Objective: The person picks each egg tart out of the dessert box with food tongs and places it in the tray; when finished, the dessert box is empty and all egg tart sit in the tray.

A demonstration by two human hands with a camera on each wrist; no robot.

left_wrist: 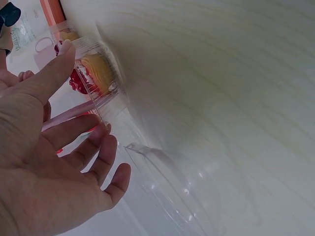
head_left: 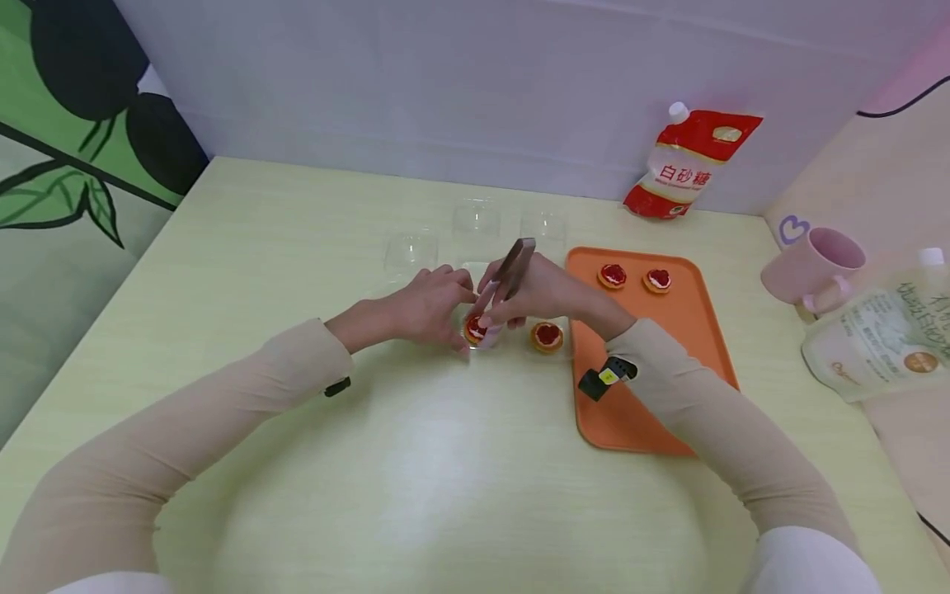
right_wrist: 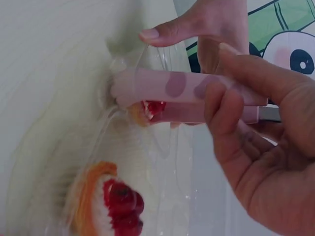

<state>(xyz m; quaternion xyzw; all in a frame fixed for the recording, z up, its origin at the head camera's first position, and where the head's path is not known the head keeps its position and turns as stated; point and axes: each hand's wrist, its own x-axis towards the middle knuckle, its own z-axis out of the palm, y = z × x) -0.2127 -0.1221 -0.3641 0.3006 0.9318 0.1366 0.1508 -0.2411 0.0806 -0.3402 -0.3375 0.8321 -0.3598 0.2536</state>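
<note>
My right hand point(head_left: 545, 290) grips a pair of tongs point(head_left: 517, 262) with pink, spotted tips point(right_wrist: 162, 86). Those tips reach down around a small fruit tart point(head_left: 475, 329) with red topping and white cream. The tart sits tilted in a clear plastic box point(left_wrist: 111, 93). My left hand point(head_left: 432, 304) holds this box from the left, its thumb on the near side and its fingers toward the far side. Just right of it, a second tart point(head_left: 547, 337) rests in another clear container. The tong tips hide part of the first tart in the right wrist view.
An orange tray point(head_left: 631, 425) on the right bears two tarts point(head_left: 612, 275). Clear plastic containers point(head_left: 411, 252) stand behind the hands. Farther right are a red-and-white sugar bag point(head_left: 677, 177), a pink mug point(head_left: 797, 268) and a large labelled bottle point(head_left: 876, 338).
</note>
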